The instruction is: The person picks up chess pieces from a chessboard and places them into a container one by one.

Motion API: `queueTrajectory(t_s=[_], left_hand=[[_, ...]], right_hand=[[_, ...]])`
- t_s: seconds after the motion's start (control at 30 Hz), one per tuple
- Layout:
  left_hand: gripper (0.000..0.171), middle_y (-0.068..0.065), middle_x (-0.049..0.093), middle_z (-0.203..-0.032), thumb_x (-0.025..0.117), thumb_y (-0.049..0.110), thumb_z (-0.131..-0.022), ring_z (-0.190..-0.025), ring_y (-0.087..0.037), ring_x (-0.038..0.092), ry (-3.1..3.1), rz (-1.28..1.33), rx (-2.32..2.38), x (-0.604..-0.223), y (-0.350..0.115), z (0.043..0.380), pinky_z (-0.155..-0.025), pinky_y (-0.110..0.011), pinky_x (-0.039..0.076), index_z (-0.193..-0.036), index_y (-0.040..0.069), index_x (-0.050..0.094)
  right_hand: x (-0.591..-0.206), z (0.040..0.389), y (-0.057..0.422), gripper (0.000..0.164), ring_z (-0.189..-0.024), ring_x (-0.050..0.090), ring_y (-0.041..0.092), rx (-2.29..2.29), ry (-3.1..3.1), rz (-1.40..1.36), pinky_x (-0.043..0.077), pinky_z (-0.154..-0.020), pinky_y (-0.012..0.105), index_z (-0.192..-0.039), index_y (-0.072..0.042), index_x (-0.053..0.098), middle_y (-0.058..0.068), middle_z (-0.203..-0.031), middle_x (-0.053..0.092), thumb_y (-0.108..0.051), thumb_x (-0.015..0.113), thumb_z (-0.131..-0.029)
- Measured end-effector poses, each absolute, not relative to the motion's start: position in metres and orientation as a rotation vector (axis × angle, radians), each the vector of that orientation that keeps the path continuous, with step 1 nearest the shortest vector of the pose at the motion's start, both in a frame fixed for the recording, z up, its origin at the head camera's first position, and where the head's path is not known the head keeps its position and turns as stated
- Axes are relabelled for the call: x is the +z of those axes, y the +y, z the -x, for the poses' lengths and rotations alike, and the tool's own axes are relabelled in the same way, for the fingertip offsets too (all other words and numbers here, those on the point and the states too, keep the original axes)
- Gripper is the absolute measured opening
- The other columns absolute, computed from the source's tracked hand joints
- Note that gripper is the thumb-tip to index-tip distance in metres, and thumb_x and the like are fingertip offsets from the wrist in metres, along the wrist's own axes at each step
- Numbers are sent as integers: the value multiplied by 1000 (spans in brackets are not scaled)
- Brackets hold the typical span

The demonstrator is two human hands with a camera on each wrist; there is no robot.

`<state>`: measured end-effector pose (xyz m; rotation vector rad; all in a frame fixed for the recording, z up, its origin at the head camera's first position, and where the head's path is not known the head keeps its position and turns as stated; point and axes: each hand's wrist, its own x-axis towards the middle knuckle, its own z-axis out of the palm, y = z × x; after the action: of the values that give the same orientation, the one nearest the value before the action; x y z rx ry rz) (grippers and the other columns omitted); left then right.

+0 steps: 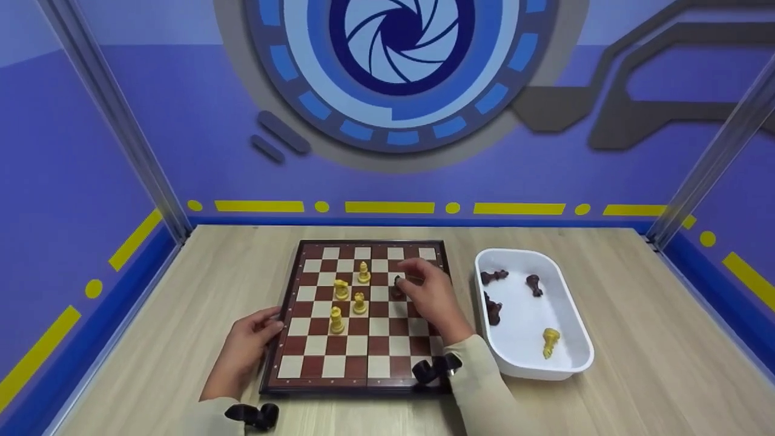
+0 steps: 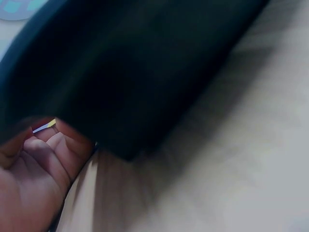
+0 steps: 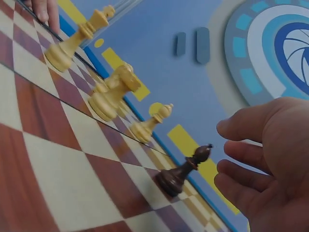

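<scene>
A chessboard (image 1: 387,345) lies on the table. My left hand (image 1: 248,339) touches its left edge with thumb and fingertips; in the left wrist view a dark shape hides those tips. Beside a dark bishop (image 3: 183,171), upright on the board's right half, my right hand (image 3: 270,159) has its fingers spread. The right wrist view shows a gap between fingertips and bishop, and nothing in the hand. Left of it stand a pale yellow king (image 1: 336,321), a pale bishop (image 1: 363,272) and two more pale pieces, one of them here (image 1: 359,303), their kinds unclear.
Right of the board stands a white tray (image 1: 575,327). Several dark chess pieces (image 1: 533,284) lie along its left and far parts, with one yellow piece (image 1: 550,342) near its front. A blue panelled wall (image 1: 424,181) closes off the table's back.
</scene>
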<state>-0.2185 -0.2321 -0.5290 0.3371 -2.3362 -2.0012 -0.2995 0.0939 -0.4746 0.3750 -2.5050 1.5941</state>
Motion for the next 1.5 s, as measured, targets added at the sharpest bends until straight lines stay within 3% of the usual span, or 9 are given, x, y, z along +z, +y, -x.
queueTrajectory(t_s=[0.33, 0.57, 0.83, 1.23, 1.5], left_hand=[[38, -8, 64, -94, 60, 5, -94, -76, -14, 62, -2375, -338, -1950, -527, -230, 215, -61, -26, 52, -132, 0, 57], [39, -8, 64, -96, 60, 6, -95, -76, -13, 62, -2355, -334, -1983, -528, -232, 214, -61, -27, 52, -133, 0, 56], [39, -7, 64, -95, 59, 4, -94, -75, -12, 61, -2370, -337, -1961, -528, -232, 216, -60, -25, 51, -132, -1, 56], [38, -10, 66, -99, 58, 5, -95, -79, -15, 64, -2338, -343, -2006, -528, -230, 216, -63, -27, 53, -133, 1, 56], [38, -9, 66, -98, 58, 3, -95, -79, -15, 64, -2320, -338, -2024, -528, -230, 216, -63, -28, 54, -133, 0, 56]], right_hand=[[-485, 300, 88, 24, -106, 65, 25, 1538, -2545, -445, 50, -93, 44, -112, -9, 67, 14, -114, 69, -9, 68, -87], [-490, 300, 85, 19, -93, 65, 19, 1444, -2541, -415, 51, -85, 38, -102, -12, 69, 5, -99, 71, -4, 67, -84], [-490, 302, 85, 19, -82, 66, 17, 1407, -2508, -392, 51, -79, 35, -95, -12, 68, 4, -90, 71, 1, 65, -82], [-481, 300, 87, 15, -89, 65, 17, 1361, -2508, -366, 51, -81, 38, -97, -14, 70, 2, -95, 71, -5, 68, -85], [-472, 299, 91, 16, -84, 64, 15, 1422, -2512, -384, 51, -78, 35, -98, -12, 71, 1, -92, 71, -4, 68, -85]])
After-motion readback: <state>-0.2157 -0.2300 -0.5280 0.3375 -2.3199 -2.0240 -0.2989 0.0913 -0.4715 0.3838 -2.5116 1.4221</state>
